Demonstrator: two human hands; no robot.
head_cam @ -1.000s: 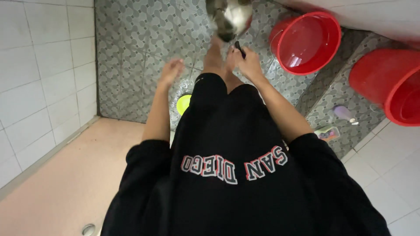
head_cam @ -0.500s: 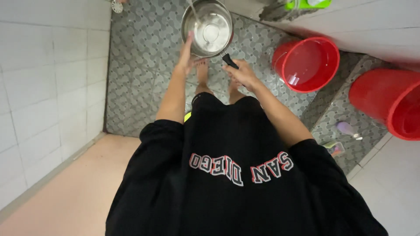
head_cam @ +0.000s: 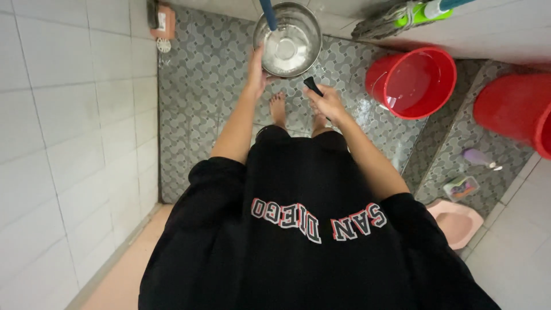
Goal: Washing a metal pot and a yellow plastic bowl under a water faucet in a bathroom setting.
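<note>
Hidden and cut-off parts

I can't see the right bucket [head_cam: 513, 109] whole; the frame's edge clips it, and the blue pipe [head_cam: 267, 14] too.

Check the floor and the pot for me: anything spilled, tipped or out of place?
Nothing stands out. The steel pot is level, right hand on its black handle, left hand at its rim. The red basin sits upright. The patterned floor looks wet.
</note>
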